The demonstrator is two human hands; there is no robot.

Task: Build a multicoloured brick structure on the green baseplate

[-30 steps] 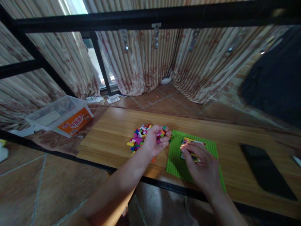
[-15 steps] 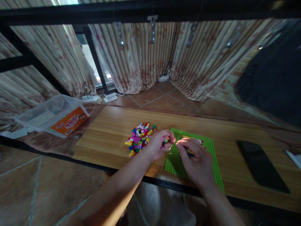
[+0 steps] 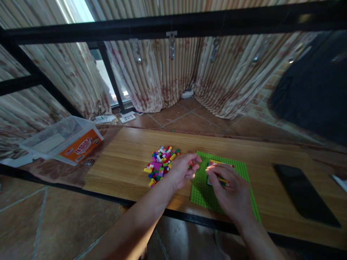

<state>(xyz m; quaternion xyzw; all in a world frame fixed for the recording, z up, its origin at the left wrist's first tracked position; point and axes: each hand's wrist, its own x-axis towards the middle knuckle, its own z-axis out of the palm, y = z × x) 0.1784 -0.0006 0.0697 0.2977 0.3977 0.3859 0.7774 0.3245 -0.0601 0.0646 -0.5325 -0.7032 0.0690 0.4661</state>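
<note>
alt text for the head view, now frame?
Right hand presses on a small multicoloured brick build on a green studded baseplate; left hand pinches bricks beside a loose colourful brick pile on a wooden table.

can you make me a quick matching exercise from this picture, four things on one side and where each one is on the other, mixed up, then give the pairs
Things:
1. pile of small bricks
2. green baseplate
3. black phone
4. clear plastic tub

Places:
A. flat on the wooden table, far right
B. off the table's left end, orange label facing the camera
C. under the right hand
D. just left of the left hand

Pairs: 1-D, 2-C, 3-A, 4-B
</note>
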